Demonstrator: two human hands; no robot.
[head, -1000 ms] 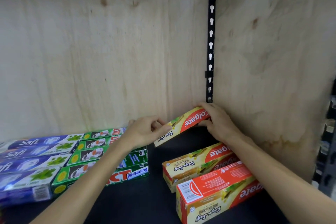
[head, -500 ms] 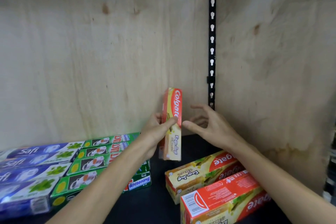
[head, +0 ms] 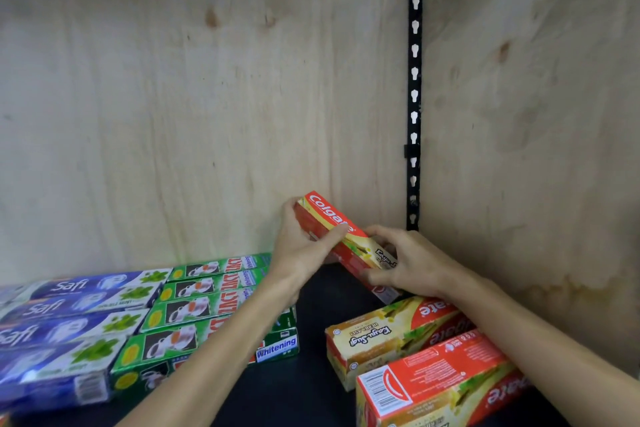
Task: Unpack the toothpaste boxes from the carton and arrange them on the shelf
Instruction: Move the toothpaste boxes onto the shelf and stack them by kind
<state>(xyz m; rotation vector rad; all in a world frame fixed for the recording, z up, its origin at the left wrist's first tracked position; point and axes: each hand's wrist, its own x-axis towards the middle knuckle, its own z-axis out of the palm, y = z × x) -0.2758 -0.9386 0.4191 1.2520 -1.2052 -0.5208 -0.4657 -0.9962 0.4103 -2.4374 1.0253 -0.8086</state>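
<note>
A red and yellow Colgate toothpaste box [head: 332, 218] is held slanted above the dark shelf [head: 311, 388], near the back wall. My left hand [head: 301, 246] grips its upper left end, thumb across the front face. My right hand [head: 405, 263] holds the lower right end, fingers curled over it. Two more Colgate boxes [head: 391, 333] [head: 433, 381] lie on the shelf at the right, in front of the held one. The carton is out of view.
Green Whitening boxes [head: 207, 308] lie stacked left of centre, with blue Safi boxes [head: 69, 319] further left. A plywood back wall [head: 207, 97] and side wall [head: 536, 132] meet at a black slotted upright [head: 414, 90]. Bare dark shelf shows between the green stack and the Colgate boxes.
The Colgate box stood upright in my left hand half a second ago; it now slants down to the right, and my right hand has closed on its lower end.
</note>
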